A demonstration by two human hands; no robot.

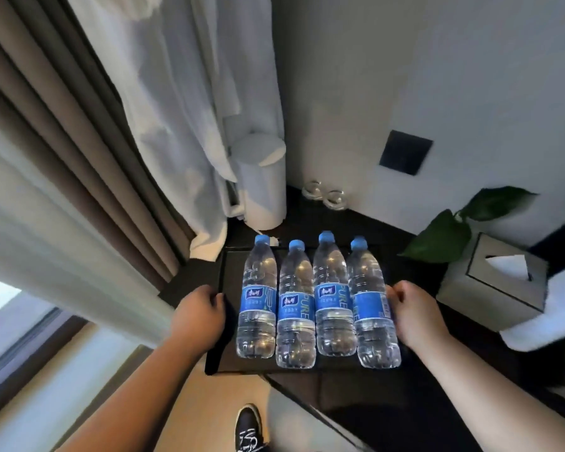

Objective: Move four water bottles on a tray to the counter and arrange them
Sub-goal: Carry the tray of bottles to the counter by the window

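Note:
Several clear water bottles with blue caps and blue labels stand upright in a row on a black tray (232,265): the leftmost bottle (258,298), two middle bottles (296,308) (333,295) and the rightmost bottle (372,308). My left hand (199,314) grips the tray's left edge. My right hand (414,314) holds the tray's right edge, which the rightmost bottle mostly hides. The tray hangs over the near left end of the dark counter (356,396).
A white kettle (261,181) and two upturned glasses (326,194) stand at the counter's back. A green plant (444,233), a tissue box (496,282) and a white cloth (548,321) are at the right. Curtains (111,141) hang on the left. My shoe (248,429) is on the floor below.

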